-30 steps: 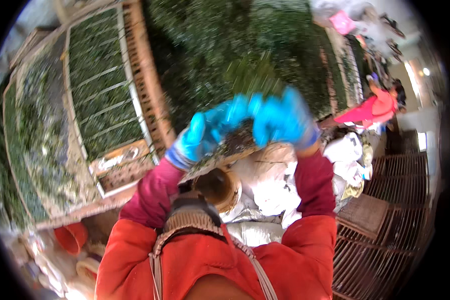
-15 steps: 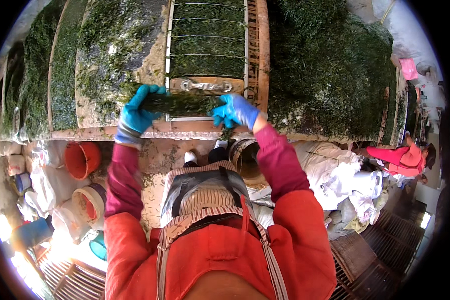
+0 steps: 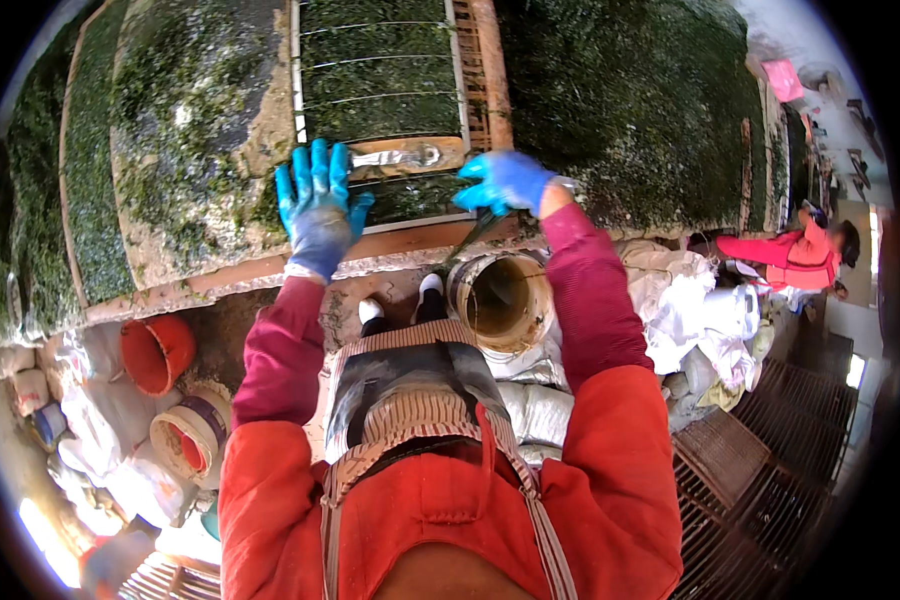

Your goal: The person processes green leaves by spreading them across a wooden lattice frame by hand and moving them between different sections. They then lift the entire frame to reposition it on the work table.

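A white-edged frame [image 3: 299, 80] with thin cross wires lies on the worktop, filled with dark green seaweed [image 3: 380, 80]. Across its near end sits a wooden board [image 3: 445, 152] with a metal handle. My left hand [image 3: 322, 205], in a blue glove, is spread flat at the board's left end, fingers pointing away from me and nothing in them. By the board's right end is my right hand [image 3: 515, 185], also gloved and slightly blurred, its fingers bent toward the left. Dark green strands [image 3: 478, 228] hang from beneath its fingers over the worktop's front edge.
Loose seaweed [image 3: 620, 120] covers the worktop on both sides. Below the edge stand a white bucket [image 3: 505, 300] with murky liquid, a red bucket [image 3: 158, 352] and white sacks [image 3: 535, 410]. Another person [image 3: 790, 255] in red stands at the far right.
The seaweed bundle stretched between my hands now lies in the frame's near end. My left hand has moved right and opened flat; strands dangle under my right hand. The view has shifted.
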A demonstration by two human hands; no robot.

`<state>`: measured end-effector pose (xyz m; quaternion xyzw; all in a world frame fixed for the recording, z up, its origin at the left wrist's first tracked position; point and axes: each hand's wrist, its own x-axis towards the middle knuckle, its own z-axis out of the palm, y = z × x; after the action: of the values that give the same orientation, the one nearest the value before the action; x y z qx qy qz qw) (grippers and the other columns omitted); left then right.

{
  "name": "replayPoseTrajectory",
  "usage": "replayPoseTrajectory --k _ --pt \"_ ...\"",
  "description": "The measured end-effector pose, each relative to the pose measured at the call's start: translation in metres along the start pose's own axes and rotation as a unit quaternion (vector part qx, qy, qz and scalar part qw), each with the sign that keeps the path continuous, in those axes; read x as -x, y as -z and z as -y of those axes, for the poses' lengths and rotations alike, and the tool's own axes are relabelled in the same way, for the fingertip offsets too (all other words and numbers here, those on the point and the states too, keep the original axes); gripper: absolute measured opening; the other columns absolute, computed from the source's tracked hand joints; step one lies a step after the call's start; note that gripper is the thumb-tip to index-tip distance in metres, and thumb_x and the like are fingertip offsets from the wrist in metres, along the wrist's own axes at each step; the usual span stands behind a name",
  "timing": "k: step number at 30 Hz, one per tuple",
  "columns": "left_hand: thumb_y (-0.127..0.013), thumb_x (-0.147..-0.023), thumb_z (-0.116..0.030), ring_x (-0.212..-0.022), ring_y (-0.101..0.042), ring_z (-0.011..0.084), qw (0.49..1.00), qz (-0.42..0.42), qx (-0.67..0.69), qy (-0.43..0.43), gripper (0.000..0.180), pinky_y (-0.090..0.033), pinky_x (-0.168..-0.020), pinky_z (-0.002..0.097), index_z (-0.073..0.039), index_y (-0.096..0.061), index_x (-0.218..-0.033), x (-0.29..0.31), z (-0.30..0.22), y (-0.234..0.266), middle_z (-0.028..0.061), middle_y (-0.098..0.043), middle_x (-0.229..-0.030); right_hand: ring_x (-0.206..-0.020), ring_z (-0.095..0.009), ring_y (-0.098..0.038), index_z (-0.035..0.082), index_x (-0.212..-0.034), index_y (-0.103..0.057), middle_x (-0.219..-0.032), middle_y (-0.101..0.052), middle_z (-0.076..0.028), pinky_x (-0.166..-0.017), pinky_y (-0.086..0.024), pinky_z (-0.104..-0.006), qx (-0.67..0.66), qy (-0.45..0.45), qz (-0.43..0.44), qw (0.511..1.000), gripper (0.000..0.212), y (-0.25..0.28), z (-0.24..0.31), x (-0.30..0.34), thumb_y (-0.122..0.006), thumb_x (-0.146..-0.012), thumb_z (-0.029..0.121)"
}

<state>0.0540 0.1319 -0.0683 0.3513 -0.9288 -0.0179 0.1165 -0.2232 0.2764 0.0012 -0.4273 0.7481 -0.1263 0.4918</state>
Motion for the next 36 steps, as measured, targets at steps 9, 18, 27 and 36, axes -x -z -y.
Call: replayPoseTrajectory --k 9,18,27,36 --pt "-0.064 -0.096 -0.035 -0.141 -0.048 0.0378 0.967 -0.099 0.117 -0.202 0.059 -0.031 -0.122 0.0548 -0.010 -0.053 -0.149 0.010 -0.010 0.020 0.0133 -0.054 -0.151 -0.092 -0.027 -0.069 0.005 -0.124 -0.066 -0.108 -0.069 -0.014 -0.081 -0.057 -0.0412 0.147 0.267 -0.465 0.832 0.037 -0.040 -0.085 0.029 -0.065 -0.086 0.004" --pt "-0.067 -0.096 -0.032 -0.137 -0.051 0.0403 0.963 0.066 0.093 -0.243 0.057 -0.038 -0.118 0.0522 -0.004 -0.055 -0.144 0.027 -0.044 -0.002 0.0183 -0.056 -0.146 -0.118 -0.033 -0.065 0.008 -0.113 -0.073 -0.128 -0.067 -0.014 -0.101 -0.053 -0.0475 0.089 0.431 -0.511 0.738 0.025 -0.080 -0.084 0.012 -0.068 -0.089 0.015" --pt "-0.068 -0.094 -0.037 -0.141 -0.044 0.0431 0.963 0.106 0.071 -0.237 0.069 -0.034 -0.119 0.0549 -0.005 -0.048 -0.151 0.028 -0.047 0.005 0.0202 -0.048 -0.154 -0.149 -0.039 -0.038 0.005 -0.151 -0.049 -0.161 -0.035 -0.027 -0.117 -0.038 -0.0493 0.041 -0.277 -0.687 0.671 0.077 0.017 -0.297 0.047 -0.082 -0.087 0.034" --pt "-0.067 -0.094 -0.038 -0.144 -0.042 0.0435 0.963 0.110 0.085 -0.232 0.070 -0.033 -0.119 0.0556 -0.006 -0.046 -0.153 0.030 -0.046 0.004 0.0192 -0.048 -0.154 -0.103 -0.023 -0.068 0.002 -0.124 -0.071 -0.116 -0.071 -0.011 -0.088 -0.056 -0.0351 -0.194 0.167 -0.570 0.781 0.040 -0.039 -0.275 0.048 -0.060 -0.087 -0.008"
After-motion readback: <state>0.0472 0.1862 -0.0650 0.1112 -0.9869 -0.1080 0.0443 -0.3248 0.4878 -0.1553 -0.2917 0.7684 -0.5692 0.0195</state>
